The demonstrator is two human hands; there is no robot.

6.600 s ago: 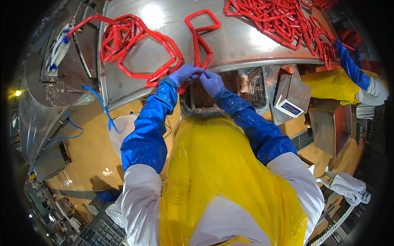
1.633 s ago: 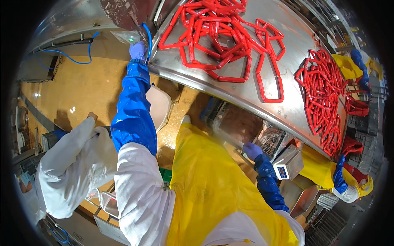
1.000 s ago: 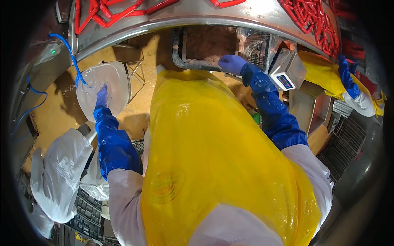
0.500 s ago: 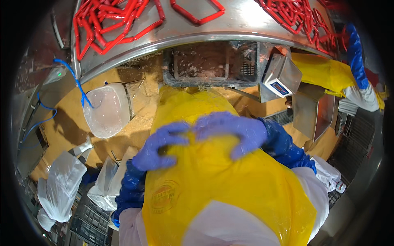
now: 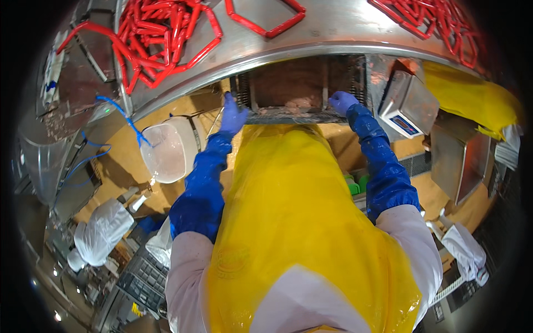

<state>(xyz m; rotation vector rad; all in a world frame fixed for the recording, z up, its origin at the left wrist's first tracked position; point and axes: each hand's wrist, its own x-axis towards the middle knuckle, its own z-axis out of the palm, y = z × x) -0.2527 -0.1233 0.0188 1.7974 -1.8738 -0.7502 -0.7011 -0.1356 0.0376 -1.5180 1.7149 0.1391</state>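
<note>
Both arms reach forward over my yellow apron [image 5: 288, 211] to a dark plastic crate [image 5: 297, 117] below the edge of the steel table. My left hand [image 5: 234, 115], in a purple glove, is closed on the crate's near left corner. At the near right side, my purple-gloved right hand [image 5: 343, 102] has its fingers curled over the rim. Inside the crate is brownish-pink residue, with a small pale pink lump of meat [image 5: 301, 103] by the near wall. The undersides of my fingers are hidden.
Strings of red sausages [image 5: 161, 41] lie on the steel table [image 5: 327, 33], with another pile [image 5: 433, 19] at right. A digital scale [image 5: 410, 105] stands right of the crate, near a person in a yellow apron [image 5: 472, 100]. A white bin [image 5: 166, 152] sits at left; people in white [image 5: 102, 230] are behind.
My hands have moved forward from the front of my apron and spread apart, taking hold of the crate's two sides. The person at right has shifted; their blue sleeve no longer shows.
</note>
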